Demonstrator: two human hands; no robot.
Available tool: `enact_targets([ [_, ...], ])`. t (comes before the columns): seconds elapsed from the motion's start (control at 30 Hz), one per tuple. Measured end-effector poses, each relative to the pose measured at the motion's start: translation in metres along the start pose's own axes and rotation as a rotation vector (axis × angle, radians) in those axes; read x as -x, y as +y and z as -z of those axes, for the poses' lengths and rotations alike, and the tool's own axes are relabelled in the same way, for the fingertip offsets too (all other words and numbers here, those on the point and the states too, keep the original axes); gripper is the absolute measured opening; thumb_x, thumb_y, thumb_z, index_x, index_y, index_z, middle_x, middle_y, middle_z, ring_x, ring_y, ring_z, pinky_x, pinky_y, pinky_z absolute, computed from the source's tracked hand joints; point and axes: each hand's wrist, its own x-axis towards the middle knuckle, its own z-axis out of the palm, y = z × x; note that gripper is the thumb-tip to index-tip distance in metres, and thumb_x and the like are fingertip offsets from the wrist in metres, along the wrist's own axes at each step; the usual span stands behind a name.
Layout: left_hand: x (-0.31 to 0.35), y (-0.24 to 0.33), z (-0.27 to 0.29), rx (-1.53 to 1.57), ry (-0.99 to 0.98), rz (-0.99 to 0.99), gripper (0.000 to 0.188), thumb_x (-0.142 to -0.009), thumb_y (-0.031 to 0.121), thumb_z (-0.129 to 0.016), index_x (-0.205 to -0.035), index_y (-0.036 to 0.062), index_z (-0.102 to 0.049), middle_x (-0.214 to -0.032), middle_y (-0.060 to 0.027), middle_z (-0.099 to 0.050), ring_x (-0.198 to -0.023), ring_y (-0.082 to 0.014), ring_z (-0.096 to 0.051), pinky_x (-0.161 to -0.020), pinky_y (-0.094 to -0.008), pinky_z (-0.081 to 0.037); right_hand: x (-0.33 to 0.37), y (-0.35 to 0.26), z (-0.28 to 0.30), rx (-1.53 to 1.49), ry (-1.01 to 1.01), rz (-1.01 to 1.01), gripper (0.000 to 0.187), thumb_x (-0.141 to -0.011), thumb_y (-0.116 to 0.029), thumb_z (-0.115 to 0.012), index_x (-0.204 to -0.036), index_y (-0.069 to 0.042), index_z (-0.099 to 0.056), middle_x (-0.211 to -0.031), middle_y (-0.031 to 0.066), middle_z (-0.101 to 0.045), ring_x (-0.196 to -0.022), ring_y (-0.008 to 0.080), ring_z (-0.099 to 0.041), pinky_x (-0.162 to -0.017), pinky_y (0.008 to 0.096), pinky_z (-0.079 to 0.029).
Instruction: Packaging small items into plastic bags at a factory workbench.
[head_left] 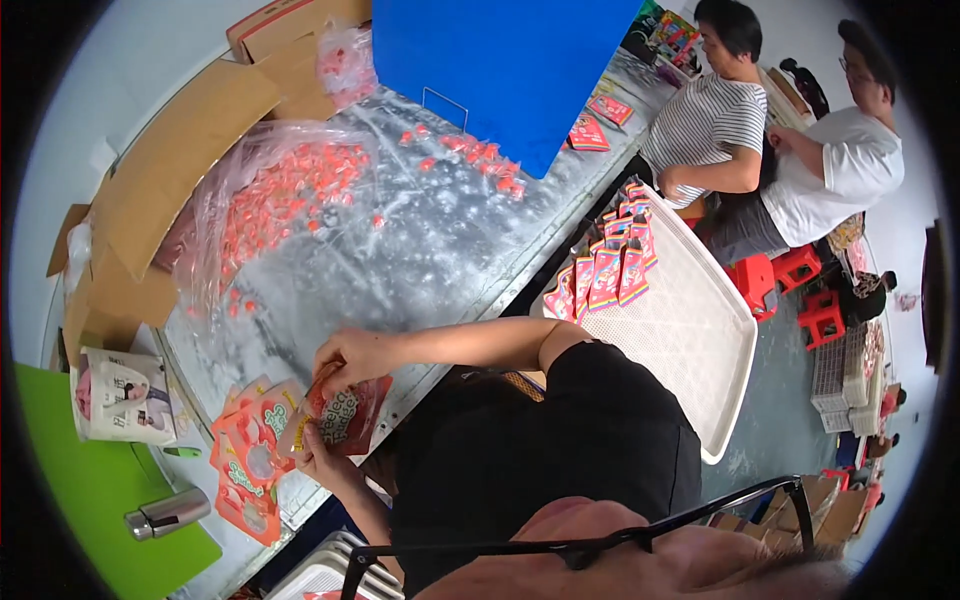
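My left hand [318,456] grips a red printed pouch [352,428] by its lower left edge, just over the near edge of the grey table. Bent fingers of my right hand [342,364] close on the upper edge of that same pouch, where a bright orange-red patch shows below them. Whether that patch is part of the pouch or something in the fingers, I cannot tell. Beside my left hand lie several flat pouches [247,455] of the same kind, overlapping. Farther up the table, small red wrapped candies [290,180] spill in a heap from a clear plastic bag [195,235].
A cardboard box [180,160] lines the far left. Over the back hangs a blue panel [490,70]. A white tray [690,330] holding several filled packets [605,275] stands at my right. Two people are beyond it. A steel bottle [168,514] lies on a green board [90,490].
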Motion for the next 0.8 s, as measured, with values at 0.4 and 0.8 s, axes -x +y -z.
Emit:
enact_targets([
  [0.4,-0.004,-0.006,0.023,0.027,-0.046,0.078,0.051,-0.102,0.037,-0.051,-0.128,-0.0069,-0.053,-0.12,-0.0157,-0.063,-0.105,-0.0244,-0.064,-0.092,-0.0345,-0.052,-0.006,0.026,-0.026,-0.387,-0.03,0.001,0.018,-0.084,-0.013,-0.074,-0.096,0.0,-0.072,-0.085,0.0041,-0.073,-0.077,0.0066,-0.064,-0.068,0.0248,-0.051],
  [0.8,0.003,0.006,0.049,0.405,0.102,0.269,0.063,-0.097,0.047,-0.057,-0.14,0.0035,-0.042,-0.137,-0.0153,-0.052,-0.126,-0.0293,-0.052,-0.106,-0.0465,-0.042,-0.033,0.031,-0.06,-0.214,0.069,-0.201,0.022,-0.093,-0.022,-0.065,-0.094,0.0,-0.07,-0.084,0.0024,-0.067,-0.079,0.0098,-0.058,-0.075,0.0267,-0.047],
])
